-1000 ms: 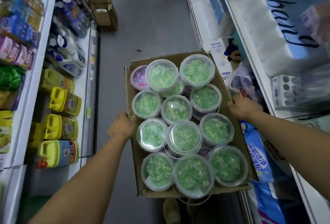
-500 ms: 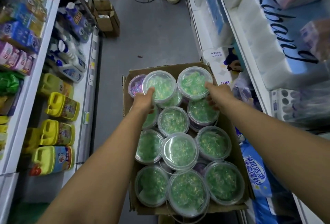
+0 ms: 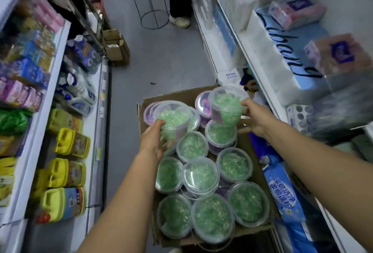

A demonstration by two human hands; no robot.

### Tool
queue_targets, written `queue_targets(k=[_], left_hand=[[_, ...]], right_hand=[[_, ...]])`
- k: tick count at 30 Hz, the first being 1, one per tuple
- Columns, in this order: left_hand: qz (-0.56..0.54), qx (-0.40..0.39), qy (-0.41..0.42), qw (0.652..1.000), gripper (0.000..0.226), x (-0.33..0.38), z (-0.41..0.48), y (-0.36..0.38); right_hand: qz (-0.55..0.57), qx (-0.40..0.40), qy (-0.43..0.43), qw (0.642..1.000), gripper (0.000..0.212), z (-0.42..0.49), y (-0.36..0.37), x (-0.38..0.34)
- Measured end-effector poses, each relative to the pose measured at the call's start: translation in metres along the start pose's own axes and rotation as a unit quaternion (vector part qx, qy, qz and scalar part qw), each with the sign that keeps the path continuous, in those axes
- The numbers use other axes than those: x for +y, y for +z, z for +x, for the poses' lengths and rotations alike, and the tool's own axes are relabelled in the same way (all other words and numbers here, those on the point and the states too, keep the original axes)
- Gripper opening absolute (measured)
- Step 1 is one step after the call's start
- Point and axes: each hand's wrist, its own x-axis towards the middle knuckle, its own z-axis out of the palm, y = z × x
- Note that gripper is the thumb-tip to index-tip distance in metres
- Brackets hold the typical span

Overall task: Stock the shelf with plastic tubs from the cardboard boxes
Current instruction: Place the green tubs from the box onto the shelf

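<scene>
An open cardboard box (image 3: 255, 230) sits low in the aisle, packed with several clear plastic tubs of green pods (image 3: 202, 174); a couple of purple-filled tubs (image 3: 201, 102) show at its far end. My left hand (image 3: 154, 139) grips one green tub (image 3: 173, 118), lifted above the box's far left. My right hand (image 3: 255, 118) grips a second green tub (image 3: 227, 104), raised and tilted over the far right corner.
Left shelves (image 3: 54, 83) hold yellow detergent jugs (image 3: 62, 204) and spray bottles. Right shelves (image 3: 240, 41) carry tissue packs and a blue refill bag (image 3: 286, 194). Farther along the grey aisle are small cardboard boxes (image 3: 116, 47), a wire stool (image 3: 154, 13) and a person's leg (image 3: 180, 4).
Both hands left the box's sides, reached to the far tubs, and now each has lifted one green tub clear of the stack. The view has tilted up the aisle.
</scene>
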Motion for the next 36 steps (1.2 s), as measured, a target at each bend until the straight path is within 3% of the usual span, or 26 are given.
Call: queue_targets(k=[6,12,16,22,25,33,36], left_hand=[[-0.033,-0.066,0.015,0.997,0.038,0.015,-0.074,-0.008],[-0.014,-0.195,0.016,0.981,0.014,0.034,-0.157,-0.015],[0.018,-0.249,0.04,0.968,0.042,0.046,-0.205,-0.015],[0.047,-0.329,0.071,0.94,0.051,0.053,-0.265,-0.025],[0.066,-0.366,0.086,0.924,0.046,0.055,-0.291,-0.028],[0.099,-0.436,0.108,0.888,0.025,0.065,-0.348,-0.005],[0.105,-0.452,0.105,0.88,0.037,0.073,-0.364,0.018]], right_hand=[[0.141,-0.038,-0.018,0.989,0.016,-0.095,-0.027,-0.016],[0.227,-0.027,-0.075,0.971,0.014,-0.203,-0.048,-0.024],[0.204,0.005,-0.104,0.973,0.017,-0.268,-0.061,-0.03],[0.169,0.064,-0.142,0.973,0.025,-0.349,-0.089,-0.03],[0.154,0.082,-0.157,0.972,0.03,-0.385,-0.103,-0.028],[0.148,0.157,-0.19,0.958,0.019,-0.457,-0.139,-0.036],[0.146,0.199,-0.193,0.95,0.022,-0.474,-0.157,-0.05]])
